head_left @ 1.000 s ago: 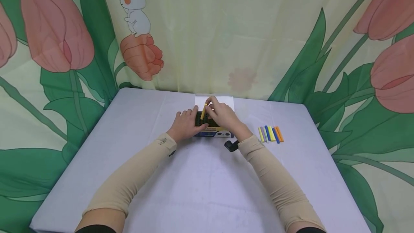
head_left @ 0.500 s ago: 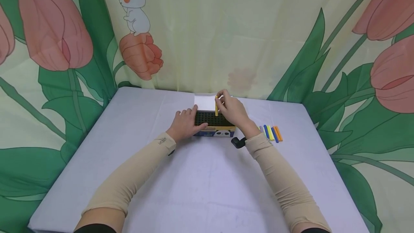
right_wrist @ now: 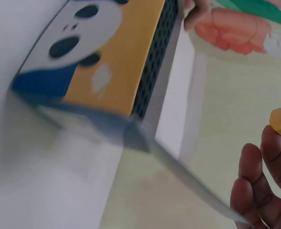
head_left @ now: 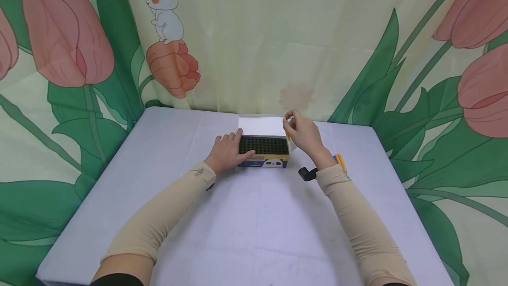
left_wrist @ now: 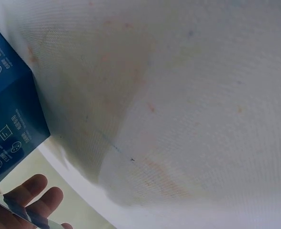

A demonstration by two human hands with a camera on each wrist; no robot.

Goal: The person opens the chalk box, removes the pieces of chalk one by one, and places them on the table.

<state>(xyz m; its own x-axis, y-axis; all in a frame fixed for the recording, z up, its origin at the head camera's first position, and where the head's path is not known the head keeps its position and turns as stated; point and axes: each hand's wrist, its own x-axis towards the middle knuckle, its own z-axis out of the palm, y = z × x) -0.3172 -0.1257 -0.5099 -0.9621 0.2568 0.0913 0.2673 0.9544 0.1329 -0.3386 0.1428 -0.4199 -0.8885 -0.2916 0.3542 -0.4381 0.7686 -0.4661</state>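
A panda-printed box (head_left: 263,161) stands open on the table, its top showing a dark tray with a grid of round holes (head_left: 266,144). My left hand (head_left: 226,152) holds the box at its left end, thumb over the front edge and fingers by the side. Beyond the box's right end, my right hand (head_left: 303,133) pinches a yellow-orange chalk-like stick (head_left: 287,132) that hangs roughly upright. In the right wrist view the rounded end of that stick shows above the fingers (right_wrist: 274,152), near a raised side flap (right_wrist: 193,181).
Orange and blue sticks (head_left: 341,163) lie on the white tablecloth (head_left: 254,233), partly hidden by my right forearm. The box's white lid flap (head_left: 259,126) is raised at the back. A tulip-printed curtain (head_left: 246,56) hangs behind the table.
My right hand has moved rightward with the yellow-orange stick, from over the box's holes to beyond its right end. The left hand and box have stayed about the same.
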